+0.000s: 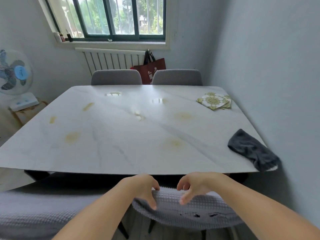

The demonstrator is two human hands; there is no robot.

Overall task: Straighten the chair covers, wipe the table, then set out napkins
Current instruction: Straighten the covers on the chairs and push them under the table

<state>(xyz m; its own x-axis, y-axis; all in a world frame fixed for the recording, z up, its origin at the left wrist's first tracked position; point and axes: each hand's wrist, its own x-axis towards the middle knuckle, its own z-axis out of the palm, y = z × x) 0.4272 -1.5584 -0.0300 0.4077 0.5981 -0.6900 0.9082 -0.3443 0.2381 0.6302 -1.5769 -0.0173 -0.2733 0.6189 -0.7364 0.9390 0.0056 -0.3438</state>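
- Your left hand (144, 187) & right hand (194, 185) both curl over the top of the near chair cover (174, 203), fingers bent, pinching the bumpy grey waffle cloth.
- White marble-look table (121, 144) has yellow smudges (71, 137).
- Soft dark grey rag (251, 149) hangs off the right edge.
- Square green-patterned napkins (214, 100) sit far right, in a stack.

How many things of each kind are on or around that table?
Chairs with grey covers: 4, two far, two near
Stack of patterned napkins: 1
Dark grey cloth: 1
Red bag: 1
Fan: 1
Total: 8
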